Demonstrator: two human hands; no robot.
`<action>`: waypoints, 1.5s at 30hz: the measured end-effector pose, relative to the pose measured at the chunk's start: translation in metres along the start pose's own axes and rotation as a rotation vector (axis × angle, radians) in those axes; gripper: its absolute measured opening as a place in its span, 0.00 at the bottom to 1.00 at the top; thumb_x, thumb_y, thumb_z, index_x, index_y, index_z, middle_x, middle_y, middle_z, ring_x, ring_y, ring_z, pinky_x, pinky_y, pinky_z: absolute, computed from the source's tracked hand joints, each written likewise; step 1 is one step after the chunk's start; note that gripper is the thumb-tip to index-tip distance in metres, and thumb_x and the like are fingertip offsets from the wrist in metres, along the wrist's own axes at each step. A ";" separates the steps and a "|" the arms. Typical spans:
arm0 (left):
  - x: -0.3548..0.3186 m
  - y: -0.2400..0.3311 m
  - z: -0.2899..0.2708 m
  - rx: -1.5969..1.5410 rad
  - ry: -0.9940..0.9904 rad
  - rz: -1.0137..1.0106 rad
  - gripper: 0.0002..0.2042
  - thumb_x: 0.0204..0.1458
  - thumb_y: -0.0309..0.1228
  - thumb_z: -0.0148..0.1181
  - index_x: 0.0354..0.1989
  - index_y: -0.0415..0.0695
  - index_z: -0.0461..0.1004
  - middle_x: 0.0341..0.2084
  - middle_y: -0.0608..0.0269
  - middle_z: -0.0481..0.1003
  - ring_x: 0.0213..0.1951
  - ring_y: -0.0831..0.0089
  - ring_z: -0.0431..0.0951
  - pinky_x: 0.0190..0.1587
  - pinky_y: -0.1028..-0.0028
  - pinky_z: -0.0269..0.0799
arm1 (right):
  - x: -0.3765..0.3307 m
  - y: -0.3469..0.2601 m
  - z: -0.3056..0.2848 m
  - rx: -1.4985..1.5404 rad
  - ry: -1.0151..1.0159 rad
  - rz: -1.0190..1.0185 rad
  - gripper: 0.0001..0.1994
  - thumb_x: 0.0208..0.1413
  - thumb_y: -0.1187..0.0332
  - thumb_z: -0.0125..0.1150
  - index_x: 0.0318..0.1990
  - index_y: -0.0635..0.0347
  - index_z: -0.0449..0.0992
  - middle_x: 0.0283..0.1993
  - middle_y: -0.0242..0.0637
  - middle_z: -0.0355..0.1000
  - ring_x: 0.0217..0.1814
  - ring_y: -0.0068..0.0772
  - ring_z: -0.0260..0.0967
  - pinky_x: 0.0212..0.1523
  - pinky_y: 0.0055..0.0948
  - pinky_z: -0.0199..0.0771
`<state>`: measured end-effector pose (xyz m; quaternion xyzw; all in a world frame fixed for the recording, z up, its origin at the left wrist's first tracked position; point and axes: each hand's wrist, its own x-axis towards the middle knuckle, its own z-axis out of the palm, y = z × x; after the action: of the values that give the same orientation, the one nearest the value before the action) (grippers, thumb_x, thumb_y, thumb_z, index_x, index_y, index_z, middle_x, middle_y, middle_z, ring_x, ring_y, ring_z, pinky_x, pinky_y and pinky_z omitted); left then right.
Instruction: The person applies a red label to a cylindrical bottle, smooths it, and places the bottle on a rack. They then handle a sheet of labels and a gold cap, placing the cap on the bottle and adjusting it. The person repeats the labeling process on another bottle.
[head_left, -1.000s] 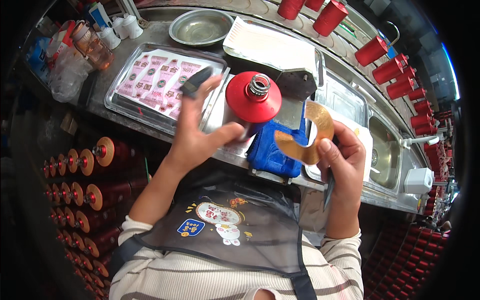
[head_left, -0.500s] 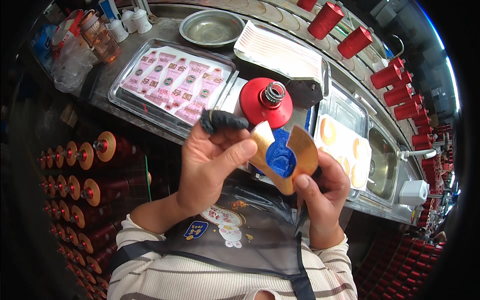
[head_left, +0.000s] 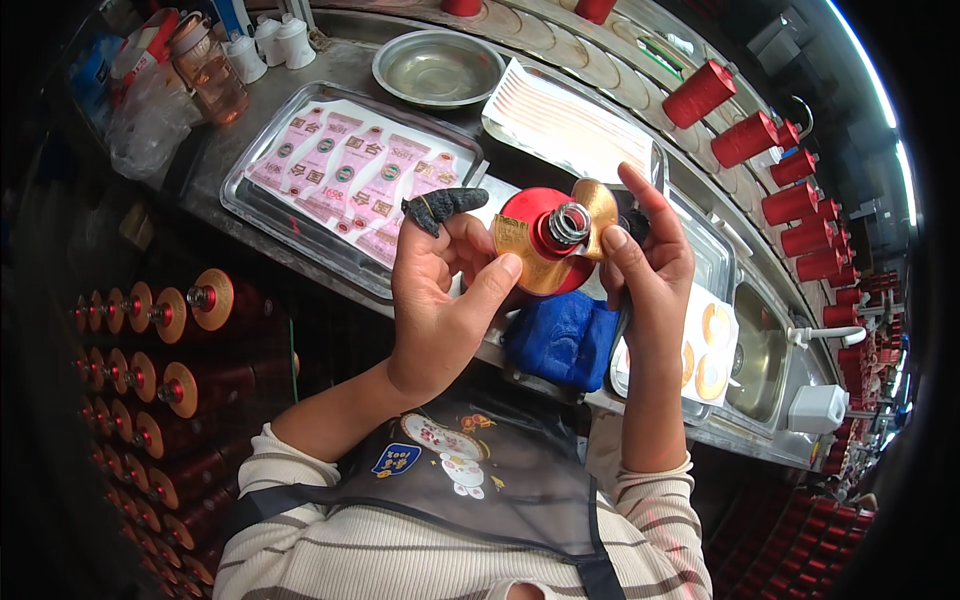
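A red bottle [head_left: 528, 203] with a clear, uncapped glass neck stands upright in front of me. Around its neck, over the shoulder, lies a curved gold label [head_left: 540, 270], open on the far side. My left hand [head_left: 440, 300] pinches the label's left end between thumb and fingers; a black finger cot covers its index finger. At the opposite end, my right hand [head_left: 652, 255] grips the label between thumb and fingers, its index finger stretched upward. Whether the label's underside touches the bottle, I cannot tell. A bunched blue cloth [head_left: 563, 342] lies just nearer than the bottle.
On the left, a metal tray [head_left: 237, 190] holds pink printed labels. Behind are a metal bowl [head_left: 385, 72] and striped label sheets [head_left: 560, 115]. More gold labels [head_left: 712, 372] lie right, beside a sink [head_left: 770, 350]. Red bottles [head_left: 745, 140] line a conveyor; others [head_left: 225, 385] are stacked lower left.
Both hands have carried the gold label forward from before the bottle to around its neck. My right hand has risen, and its index finger has straightened.
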<state>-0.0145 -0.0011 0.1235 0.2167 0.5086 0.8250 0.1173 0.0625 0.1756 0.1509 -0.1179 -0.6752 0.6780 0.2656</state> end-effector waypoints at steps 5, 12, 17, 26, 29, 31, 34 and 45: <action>0.010 -0.003 -0.012 0.077 -0.038 0.000 0.26 0.52 0.21 0.64 0.59 0.40 0.61 0.47 0.63 0.68 0.43 0.80 0.70 0.48 0.77 0.67 | -0.008 -0.001 0.010 0.146 0.074 0.092 0.24 0.64 0.68 0.56 0.66 0.65 0.66 0.22 0.22 0.65 0.17 0.13 0.57 0.22 0.14 0.59; 0.028 -0.011 -0.011 -0.229 -0.188 -0.204 0.29 0.53 0.23 0.54 0.66 0.37 0.57 0.62 0.50 0.64 0.66 0.62 0.63 0.70 0.62 0.54 | -0.020 0.014 0.025 -0.005 0.033 -0.114 0.38 0.54 0.82 0.63 0.72 0.65 0.53 0.67 0.44 0.61 0.48 0.21 0.76 0.40 0.16 0.77; 0.024 -0.013 -0.009 -0.247 -0.263 -0.212 0.30 0.58 0.25 0.60 0.67 0.36 0.55 0.62 0.51 0.65 0.61 0.69 0.69 0.66 0.68 0.63 | -0.019 0.008 0.020 0.062 -0.013 -0.038 0.37 0.56 0.80 0.62 0.72 0.65 0.53 0.68 0.44 0.60 0.46 0.20 0.76 0.38 0.15 0.76; 0.024 -0.013 -0.006 -0.286 -0.282 -0.224 0.28 0.59 0.26 0.59 0.67 0.37 0.56 0.60 0.53 0.66 0.60 0.71 0.69 0.64 0.69 0.64 | -0.017 0.004 0.017 0.133 -0.020 0.005 0.36 0.57 0.80 0.61 0.72 0.66 0.52 0.69 0.46 0.59 0.49 0.19 0.71 0.44 0.19 0.73; 0.025 -0.012 -0.006 -0.247 -0.281 -0.231 0.26 0.59 0.25 0.56 0.66 0.37 0.58 0.60 0.53 0.67 0.62 0.69 0.68 0.65 0.67 0.63 | -0.019 0.007 0.022 0.047 -0.012 -0.059 0.35 0.58 0.79 0.61 0.72 0.67 0.52 0.70 0.46 0.58 0.57 0.24 0.70 0.51 0.23 0.74; 0.025 -0.011 -0.007 -0.210 -0.278 -0.237 0.24 0.59 0.24 0.52 0.65 0.38 0.59 0.62 0.52 0.66 0.64 0.67 0.66 0.68 0.65 0.59 | -0.014 0.005 0.022 0.100 -0.005 -0.038 0.35 0.58 0.79 0.61 0.72 0.67 0.52 0.71 0.46 0.58 0.61 0.28 0.69 0.55 0.25 0.74; 0.026 -0.014 -0.009 -0.228 -0.259 -0.208 0.25 0.61 0.27 0.56 0.65 0.36 0.59 0.59 0.54 0.68 0.60 0.71 0.69 0.64 0.69 0.64 | -0.016 0.009 0.019 0.015 -0.023 -0.077 0.34 0.59 0.79 0.60 0.72 0.67 0.52 0.72 0.46 0.56 0.62 0.33 0.69 0.58 0.27 0.74; 0.024 -0.012 -0.002 -0.180 -0.236 -0.175 0.19 0.64 0.28 0.52 0.62 0.36 0.61 0.56 0.56 0.69 0.57 0.74 0.70 0.62 0.71 0.65 | -0.018 0.005 0.021 0.008 -0.017 -0.002 0.33 0.59 0.79 0.58 0.72 0.64 0.54 0.69 0.44 0.60 0.54 0.26 0.74 0.49 0.21 0.75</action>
<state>-0.0366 0.0122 0.1177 0.2556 0.4323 0.8226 0.2667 0.0654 0.1485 0.1438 -0.1104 -0.6748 0.6815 0.2609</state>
